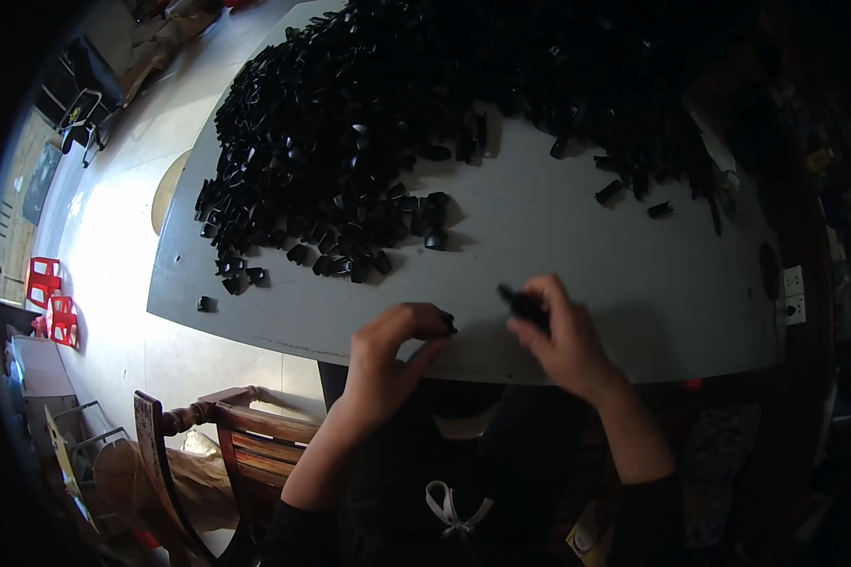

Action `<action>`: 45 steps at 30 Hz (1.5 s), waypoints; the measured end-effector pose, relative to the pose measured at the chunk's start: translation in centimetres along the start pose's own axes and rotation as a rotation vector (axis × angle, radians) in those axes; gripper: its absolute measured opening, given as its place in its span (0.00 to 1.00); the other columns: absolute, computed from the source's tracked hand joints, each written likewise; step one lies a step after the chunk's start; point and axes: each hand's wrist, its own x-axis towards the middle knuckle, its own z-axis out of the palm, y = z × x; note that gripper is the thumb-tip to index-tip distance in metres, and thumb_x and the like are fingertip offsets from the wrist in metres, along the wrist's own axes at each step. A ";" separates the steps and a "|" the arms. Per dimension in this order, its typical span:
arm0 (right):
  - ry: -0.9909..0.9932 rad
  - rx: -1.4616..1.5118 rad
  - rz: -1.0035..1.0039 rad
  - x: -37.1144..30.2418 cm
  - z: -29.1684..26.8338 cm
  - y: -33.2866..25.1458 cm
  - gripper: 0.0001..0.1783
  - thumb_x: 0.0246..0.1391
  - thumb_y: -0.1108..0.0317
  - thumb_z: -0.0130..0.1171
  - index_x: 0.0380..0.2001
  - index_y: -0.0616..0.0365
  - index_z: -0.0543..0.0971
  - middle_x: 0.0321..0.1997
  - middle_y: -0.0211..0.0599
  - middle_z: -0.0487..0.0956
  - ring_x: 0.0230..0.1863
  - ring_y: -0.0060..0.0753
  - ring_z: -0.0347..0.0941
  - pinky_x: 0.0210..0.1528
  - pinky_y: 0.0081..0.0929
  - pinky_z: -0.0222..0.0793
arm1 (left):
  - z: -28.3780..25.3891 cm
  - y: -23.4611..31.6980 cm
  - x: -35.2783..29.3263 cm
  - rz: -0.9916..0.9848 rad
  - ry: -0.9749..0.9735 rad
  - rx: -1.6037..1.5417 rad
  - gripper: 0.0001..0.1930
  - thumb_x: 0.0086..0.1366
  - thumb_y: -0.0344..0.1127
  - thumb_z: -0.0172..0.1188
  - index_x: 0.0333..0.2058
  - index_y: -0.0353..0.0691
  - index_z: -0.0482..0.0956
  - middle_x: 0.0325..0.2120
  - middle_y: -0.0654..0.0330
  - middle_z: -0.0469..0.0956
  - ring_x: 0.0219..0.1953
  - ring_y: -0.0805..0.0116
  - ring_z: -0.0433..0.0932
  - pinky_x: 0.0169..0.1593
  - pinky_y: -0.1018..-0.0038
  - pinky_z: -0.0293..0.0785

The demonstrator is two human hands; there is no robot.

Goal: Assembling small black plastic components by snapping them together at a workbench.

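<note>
Close to the table's near edge, my left hand pinches a small black plastic piece between thumb and fingertips. To its right and a short way apart, my right hand is closed around a longer black plastic part, whose narrow end sticks out toward the upper left. The fingers hide much of both pieces, so their exact kind does not show. Beyond my hands, a large heap of small black plastic parts covers the far left of the grey table.
More dark parts pile up at the far right, with a few loose ones lying apart. A wooden chair stands at the lower left by the table. Red stools are on the floor at far left. A wall socket shows at right.
</note>
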 end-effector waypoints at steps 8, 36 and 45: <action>0.112 -0.391 -0.514 -3.1 0.3 -0.9 0.13 0.41 0.79 0.62 0.34 0.62 0.75 0.25 0.35 0.73 0.24 0.34 0.74 0.22 0.28 0.68 | 0.4 2.2 -0.9 0.083 -0.059 0.024 0.09 0.48 0.18 0.65 0.28 0.35 0.77 0.37 0.55 0.80 0.38 0.65 0.82 0.40 0.75 0.78; -0.006 -0.318 -0.779 -4.7 4.0 -1.1 0.07 0.46 0.70 0.63 0.33 0.53 0.81 0.25 0.33 0.76 0.22 0.31 0.76 0.21 0.24 0.72 | 1.6 3.3 -2.2 0.003 -0.323 -0.707 0.29 0.70 0.53 0.45 0.34 0.27 0.78 0.41 0.42 0.78 0.46 0.52 0.78 0.51 0.63 0.73; 0.080 -0.316 -0.620 -4.5 4.0 -0.6 0.09 0.45 0.75 0.59 0.34 0.57 0.77 0.33 0.37 0.75 0.28 0.38 0.76 0.26 0.31 0.72 | 3.0 1.7 0.1 0.167 -0.286 -0.357 0.23 0.69 0.50 0.46 0.41 0.32 0.76 0.46 0.48 0.76 0.50 0.52 0.74 0.52 0.65 0.69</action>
